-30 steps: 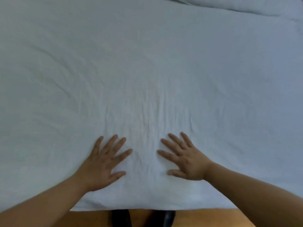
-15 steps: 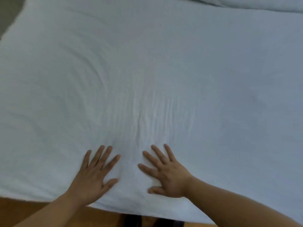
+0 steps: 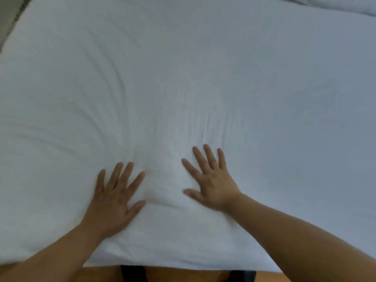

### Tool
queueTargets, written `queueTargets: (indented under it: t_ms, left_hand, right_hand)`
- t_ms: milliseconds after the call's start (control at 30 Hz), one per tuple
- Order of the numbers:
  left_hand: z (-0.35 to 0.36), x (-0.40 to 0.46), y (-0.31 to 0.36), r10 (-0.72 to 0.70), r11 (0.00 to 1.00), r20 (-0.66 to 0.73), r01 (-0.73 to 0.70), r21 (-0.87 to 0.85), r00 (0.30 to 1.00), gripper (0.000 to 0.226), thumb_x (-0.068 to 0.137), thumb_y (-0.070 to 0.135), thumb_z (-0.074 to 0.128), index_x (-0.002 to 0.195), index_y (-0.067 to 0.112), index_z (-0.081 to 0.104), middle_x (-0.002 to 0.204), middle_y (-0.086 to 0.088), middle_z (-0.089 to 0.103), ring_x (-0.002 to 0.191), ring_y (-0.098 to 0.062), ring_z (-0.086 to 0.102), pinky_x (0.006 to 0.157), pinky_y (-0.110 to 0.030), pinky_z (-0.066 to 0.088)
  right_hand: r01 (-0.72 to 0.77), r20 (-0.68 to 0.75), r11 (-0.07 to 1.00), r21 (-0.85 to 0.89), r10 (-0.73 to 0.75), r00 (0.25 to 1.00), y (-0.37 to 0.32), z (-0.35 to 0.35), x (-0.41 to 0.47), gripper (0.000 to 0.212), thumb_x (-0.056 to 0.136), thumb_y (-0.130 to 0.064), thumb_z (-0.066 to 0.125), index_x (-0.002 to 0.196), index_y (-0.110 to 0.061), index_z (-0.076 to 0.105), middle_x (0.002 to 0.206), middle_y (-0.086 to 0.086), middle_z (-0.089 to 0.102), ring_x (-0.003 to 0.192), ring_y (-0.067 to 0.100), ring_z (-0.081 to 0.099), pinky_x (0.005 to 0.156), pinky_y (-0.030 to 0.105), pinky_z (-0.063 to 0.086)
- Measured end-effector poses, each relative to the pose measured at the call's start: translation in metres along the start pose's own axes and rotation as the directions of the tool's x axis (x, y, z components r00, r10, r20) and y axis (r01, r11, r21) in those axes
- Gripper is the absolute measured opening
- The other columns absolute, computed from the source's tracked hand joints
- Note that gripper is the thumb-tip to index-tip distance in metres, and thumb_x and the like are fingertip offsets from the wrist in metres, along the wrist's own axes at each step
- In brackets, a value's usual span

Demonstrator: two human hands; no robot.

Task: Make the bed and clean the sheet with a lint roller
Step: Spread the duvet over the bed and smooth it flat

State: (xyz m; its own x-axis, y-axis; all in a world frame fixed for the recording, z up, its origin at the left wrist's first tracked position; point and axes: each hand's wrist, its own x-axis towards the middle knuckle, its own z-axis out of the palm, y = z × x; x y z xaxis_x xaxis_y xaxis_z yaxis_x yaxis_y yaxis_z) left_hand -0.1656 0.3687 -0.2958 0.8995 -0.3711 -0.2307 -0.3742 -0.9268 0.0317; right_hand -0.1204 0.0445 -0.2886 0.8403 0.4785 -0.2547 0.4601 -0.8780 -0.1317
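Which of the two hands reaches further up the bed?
The right hand: its fingertips lie higher up the white sheet than those of the left hand, which rests nearer the bed's edge.

Mostly filled by a white bed [image 3: 264, 78], edge to edge. At the upper left corner, a narrow wedge of grey-beige floor [image 3: 9, 19], blurred and dim. Along the bottom edge, a strip of warm orange-brown surface [image 3: 97, 274], wood-like, material hard to tell. Set against that strip, two dark shapes [image 3: 133, 274] at bottom centre, unidentifiable. Lit softly and evenly, cooler and bluer toward the right of the frame, without hard shadows.
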Motion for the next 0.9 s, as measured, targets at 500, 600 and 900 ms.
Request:
queueTargets:
  t_ms: [500, 600, 900]
  left_hand:
    - [-0.013, -0.006, -0.202, -0.203, 0.978, -0.023, 0.204, 0.050, 0.979, 0.074, 0.093, 0.067, 0.023, 0.156, 0.028, 0.024, 0.165, -0.007, 0.014, 0.151, -0.032, 0.013, 0.113, -0.066, 0.009]
    - [0.007, -0.069, -0.209, -0.237, 0.971, 0.023, 0.236, 0.026, 0.971, 0.073, 0.094, 0.065, 0.022, 0.156, 0.025, 0.027, 0.165, -0.006, 0.014, 0.151, -0.031, 0.015, 0.114, -0.065, 0.013]
    - [-0.047, -0.057, -0.282, -0.221, 0.975, 0.078, 0.218, 0.049, 0.972, 0.076, 0.093, 0.071, 0.013, 0.155, 0.030, 0.026, 0.165, -0.007, 0.015, 0.152, -0.030, 0.011, 0.115, -0.066, 0.014]
  right_hand:
    - [-0.078, 0.059, 0.997, -0.017, 0.079, 0.995, -0.090, -0.053, 0.188, 0.084, 0.084, -0.084, 0.008, 0.155, -0.042, -0.007, 0.165, 0.007, -0.014, 0.149, 0.037, -0.020, 0.116, 0.063, -0.007]
    - [0.188, 0.112, 0.982, -0.017, -0.185, 0.976, -0.180, -0.013, 0.149, 0.084, 0.086, -0.082, 0.012, 0.156, -0.039, -0.005, 0.164, 0.010, -0.017, 0.146, 0.041, -0.026, 0.112, 0.066, -0.014]
    - [0.123, 0.040, 0.992, -0.003, -0.123, 0.992, -0.212, -0.059, 0.204, 0.080, 0.089, -0.080, 0.016, 0.156, -0.042, -0.003, 0.166, 0.003, -0.011, 0.149, 0.033, -0.021, 0.117, 0.061, -0.011]
